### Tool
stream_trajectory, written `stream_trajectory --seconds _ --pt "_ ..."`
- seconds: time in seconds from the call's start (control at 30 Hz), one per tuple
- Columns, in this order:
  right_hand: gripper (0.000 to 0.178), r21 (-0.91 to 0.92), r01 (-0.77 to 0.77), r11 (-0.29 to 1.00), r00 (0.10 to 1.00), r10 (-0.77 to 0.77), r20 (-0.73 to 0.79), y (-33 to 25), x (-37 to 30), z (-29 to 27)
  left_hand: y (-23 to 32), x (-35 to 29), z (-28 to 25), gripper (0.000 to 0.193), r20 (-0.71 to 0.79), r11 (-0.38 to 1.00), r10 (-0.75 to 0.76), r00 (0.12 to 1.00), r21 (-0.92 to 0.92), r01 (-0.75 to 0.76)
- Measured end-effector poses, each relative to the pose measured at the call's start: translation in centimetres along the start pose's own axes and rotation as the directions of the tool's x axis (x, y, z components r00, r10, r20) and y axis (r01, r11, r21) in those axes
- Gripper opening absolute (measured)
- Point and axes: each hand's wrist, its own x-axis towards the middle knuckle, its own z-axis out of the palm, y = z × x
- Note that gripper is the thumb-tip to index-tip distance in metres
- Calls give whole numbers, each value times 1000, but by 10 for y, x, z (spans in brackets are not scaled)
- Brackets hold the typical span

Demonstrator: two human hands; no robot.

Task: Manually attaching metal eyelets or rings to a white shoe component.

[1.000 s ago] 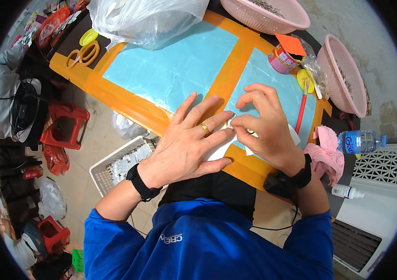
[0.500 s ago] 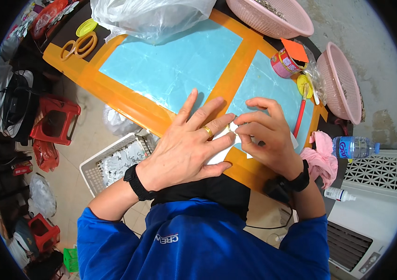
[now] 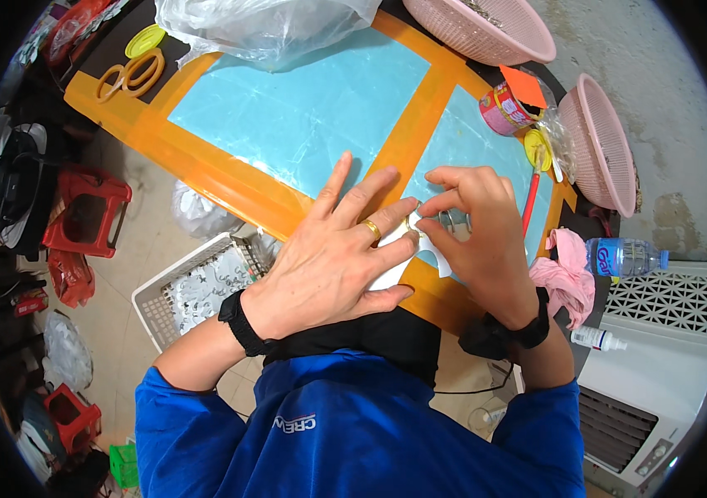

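My left hand (image 3: 345, 236) lies flat with fingers spread over a white card (image 3: 393, 267) on the table, pressing it down. By its index and middle fingertips a small gold-coloured piece (image 3: 408, 222) shows on the card; its kind is too small to tell. My right hand (image 3: 478, 224) is closed in a pinch beside those fingertips. Between its fingers shows a small silvery metal loop (image 3: 455, 219), partly hidden. Under the right hand a corner of white paper (image 3: 436, 259) sticks out.
Blue sheets edged with orange tape cover the table (image 3: 303, 108). Around them are a plastic bag (image 3: 270, 33), scissors (image 3: 131, 76), pink baskets (image 3: 598, 145), a tin (image 3: 503, 110), a red pen-like stick (image 3: 530, 203), a pink cloth (image 3: 565, 278) and a water bottle (image 3: 626, 257).
My right hand has turned and closed into a tighter pinch, and the silvery loop now shows in it. My left hand stays on the card. The whole view has shifted slightly.
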Motion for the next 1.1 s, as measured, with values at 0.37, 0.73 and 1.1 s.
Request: stream_trajectory --seconds 0.37,0.73,1.1 --pt "52 3 -35 999 997 35 -63 -13 -6 11 2 1 -1 49 1 999 -13 1000 37 13" --pt "49 276 -29 961 982 78 -170 5 -31 30 0 0 1 47 -13 1000 0 1000 9 0" --pt "21 128 9 992 999 -4 -39 14 -4 5 0 1 -3 48 8 1000 -4 1000 13 4"
